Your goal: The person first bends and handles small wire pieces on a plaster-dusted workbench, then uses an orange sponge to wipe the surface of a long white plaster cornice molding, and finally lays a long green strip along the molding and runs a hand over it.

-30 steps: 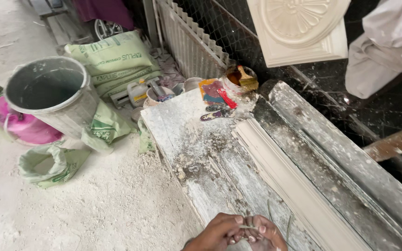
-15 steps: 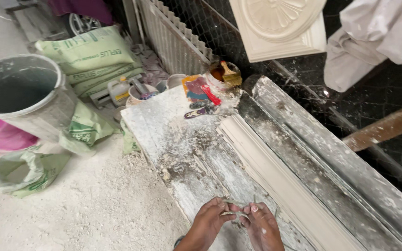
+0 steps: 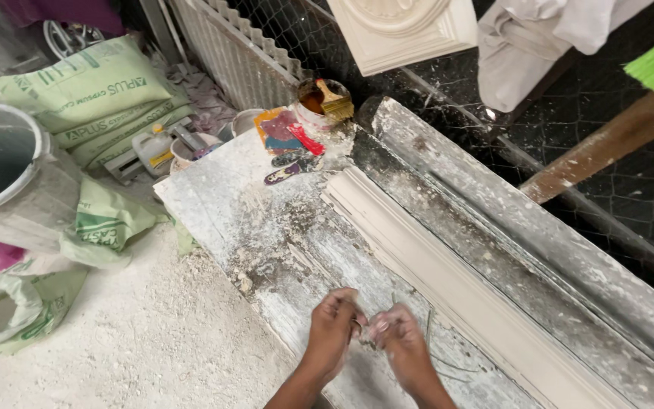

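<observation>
Wire strands (image 3: 425,344), thin and dark, lie on the dusty workbench (image 3: 266,227) just beside the hands, their long axis running away toward the pale plaster moulding (image 3: 448,280). Left hand (image 3: 332,333) and right hand (image 3: 399,344) meet, fingers pinched together on something too small to make out. Green printed sacks (image 3: 88,95) are stacked far left, beyond a grey bucket (image 3: 1,174).

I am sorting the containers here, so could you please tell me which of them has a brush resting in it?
The small pot at the far end of the workbench, holding a brush; the big grey bucket has none.
</observation>
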The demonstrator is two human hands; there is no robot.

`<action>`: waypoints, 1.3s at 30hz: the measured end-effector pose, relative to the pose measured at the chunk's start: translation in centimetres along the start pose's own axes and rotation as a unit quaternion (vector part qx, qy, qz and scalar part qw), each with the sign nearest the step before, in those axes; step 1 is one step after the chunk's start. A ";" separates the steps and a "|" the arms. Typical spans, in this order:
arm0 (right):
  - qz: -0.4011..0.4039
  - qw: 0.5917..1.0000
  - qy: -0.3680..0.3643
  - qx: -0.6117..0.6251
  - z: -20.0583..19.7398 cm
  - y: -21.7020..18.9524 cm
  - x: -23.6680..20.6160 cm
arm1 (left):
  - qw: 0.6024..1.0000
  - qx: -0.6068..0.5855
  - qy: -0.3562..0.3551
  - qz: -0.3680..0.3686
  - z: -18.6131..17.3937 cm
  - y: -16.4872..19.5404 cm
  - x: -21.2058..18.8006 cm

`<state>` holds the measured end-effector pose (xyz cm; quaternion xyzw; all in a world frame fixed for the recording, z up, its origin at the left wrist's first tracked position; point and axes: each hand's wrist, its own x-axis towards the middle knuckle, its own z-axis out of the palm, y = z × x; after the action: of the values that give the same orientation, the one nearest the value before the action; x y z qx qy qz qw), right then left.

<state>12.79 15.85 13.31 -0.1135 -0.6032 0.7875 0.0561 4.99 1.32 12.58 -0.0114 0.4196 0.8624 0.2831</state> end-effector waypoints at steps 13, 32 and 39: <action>0.086 0.969 0.128 0.194 -1.3 0.0 0.3 | 0.962 0.159 -0.216 -0.059 2.6 5.2 -4.5; 0.012 0.981 0.122 0.153 -1.0 0.7 -2.5 | 0.982 0.008 -0.088 -0.169 0.9 4.6 -1.5; 0.066 0.957 0.117 0.255 -1.2 -0.8 -2.4 | 0.906 0.201 -0.364 -0.083 2.0 5.1 -4.0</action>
<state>15.36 16.63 14.05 -0.2264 -0.3624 0.8984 0.1015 6.28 -1.60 18.55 0.3254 0.4494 0.6777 0.4826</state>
